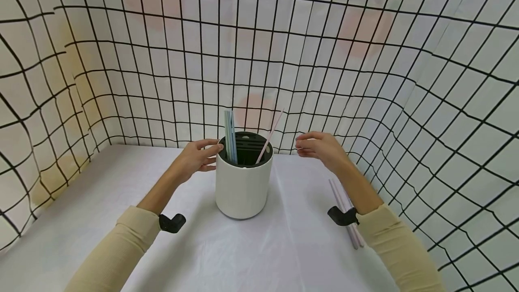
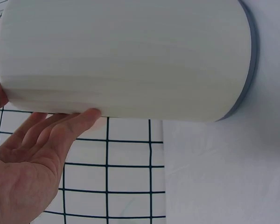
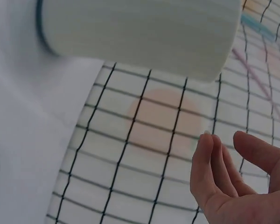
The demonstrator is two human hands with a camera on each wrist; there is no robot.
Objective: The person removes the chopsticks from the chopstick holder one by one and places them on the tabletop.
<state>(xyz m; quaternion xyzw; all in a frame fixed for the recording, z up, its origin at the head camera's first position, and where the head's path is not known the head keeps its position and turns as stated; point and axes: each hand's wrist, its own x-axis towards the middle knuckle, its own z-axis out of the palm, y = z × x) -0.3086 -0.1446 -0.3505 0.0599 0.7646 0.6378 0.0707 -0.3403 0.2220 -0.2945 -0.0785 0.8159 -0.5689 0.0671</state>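
White and upright on the table [image 1: 121, 220], the holder [image 1: 242, 188] is standing between both hands, the left hand [image 1: 196, 157] touching its rim with relaxed fingers, the right hand [image 1: 322, 148] hovering loose and empty beside the leaning pink straw [image 1: 269, 138].

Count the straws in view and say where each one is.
About 5. Two blue-green straws stand at the holder's left rim, one pink straw leans at its right, and two pale straws lie on the table under the right forearm. More may be hidden.
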